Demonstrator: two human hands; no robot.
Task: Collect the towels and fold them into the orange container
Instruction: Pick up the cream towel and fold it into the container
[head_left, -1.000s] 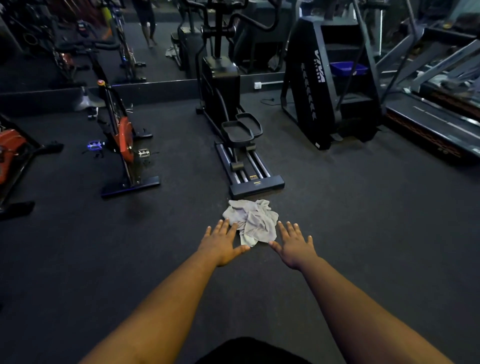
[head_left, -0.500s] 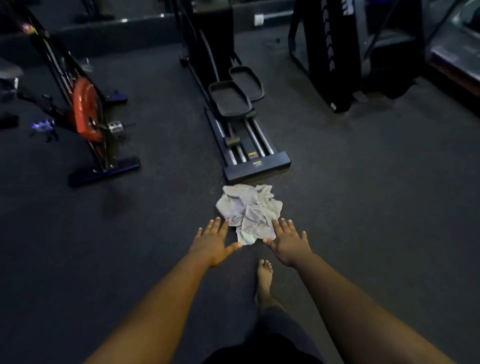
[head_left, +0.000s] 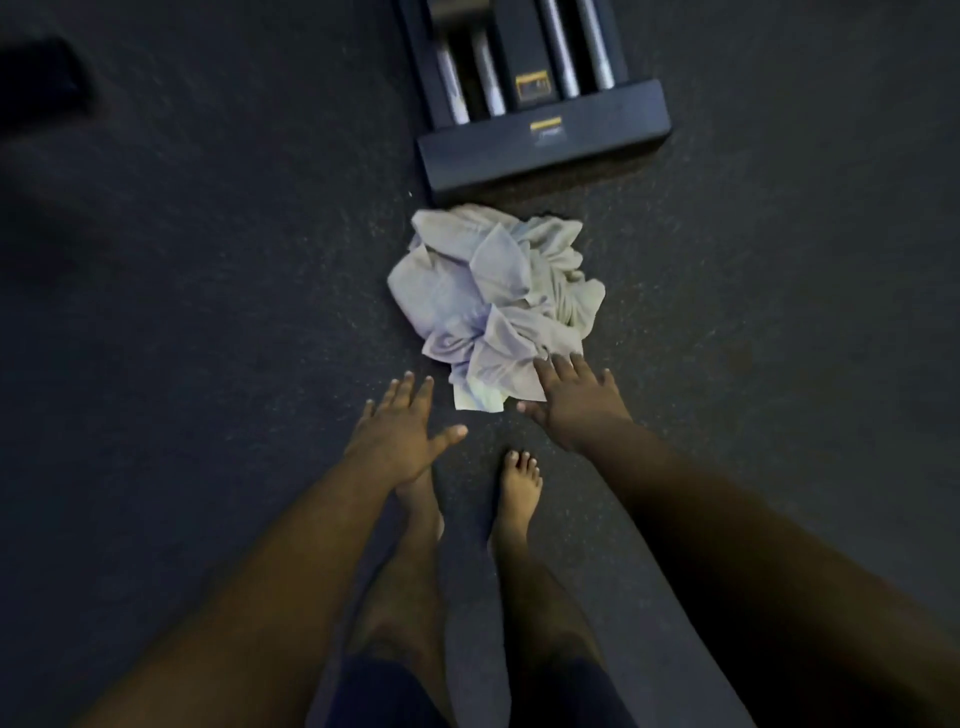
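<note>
On the dark floor (head_left: 208, 312), a crumpled pale towel (head_left: 493, 296) lies just before a machine base (head_left: 543, 150). Right hand (head_left: 574, 402) overlaps its near edge, fingers straight and spread; left hand (head_left: 402, 428) hovers beside it, fingers apart, above bare feet (head_left: 517, 488).

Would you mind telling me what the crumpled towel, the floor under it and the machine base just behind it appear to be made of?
Towel: soft woven cloth, pale grey, matte; it holds loose creases and folds. Floor: dark, matte, finely speckled, probably rubber gym matting, though carpet cannot be ruled out. Machine base: rigid, dark, smooth with a faint sheen, likely painted metal or plastic; its rails look like bare metal.
</note>
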